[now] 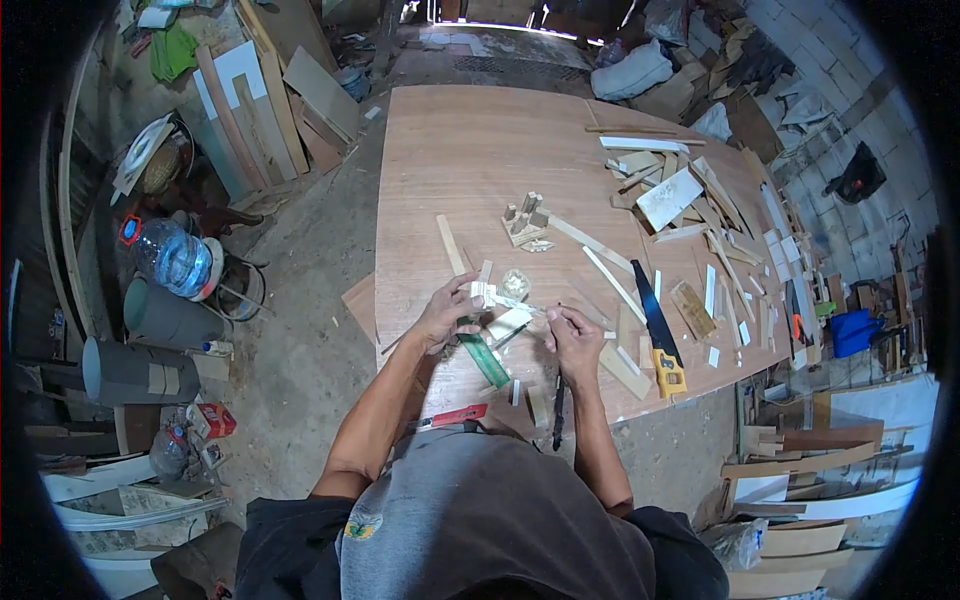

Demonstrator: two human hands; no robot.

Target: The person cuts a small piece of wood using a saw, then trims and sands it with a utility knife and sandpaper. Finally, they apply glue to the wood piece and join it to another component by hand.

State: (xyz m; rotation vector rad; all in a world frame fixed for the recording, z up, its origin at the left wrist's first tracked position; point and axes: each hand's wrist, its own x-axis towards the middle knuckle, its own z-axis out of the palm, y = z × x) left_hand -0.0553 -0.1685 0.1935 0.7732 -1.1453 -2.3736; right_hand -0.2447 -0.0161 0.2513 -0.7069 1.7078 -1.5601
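Note:
My left hand (446,312) is closed around a small pale wooden piece (484,291), held just above the plywood table. My right hand (575,340) pinches a thin, light-coloured stick (532,309) whose tip points toward that piece; its exact kind is too small to make out. Beside the wooden piece stands a small round tub (515,284) with whitish contents. A green strip (486,360) like a ruler lies below my left hand. Farther up the table sits a small wooden assembly (524,222) with upright posts.
A handsaw (668,368) with a yellow handle lies right of my right hand. Wood offcuts (672,198) pile up at the table's far right. A red tool (452,416) rests at the near edge. On the floor left stands a water bottle (172,254).

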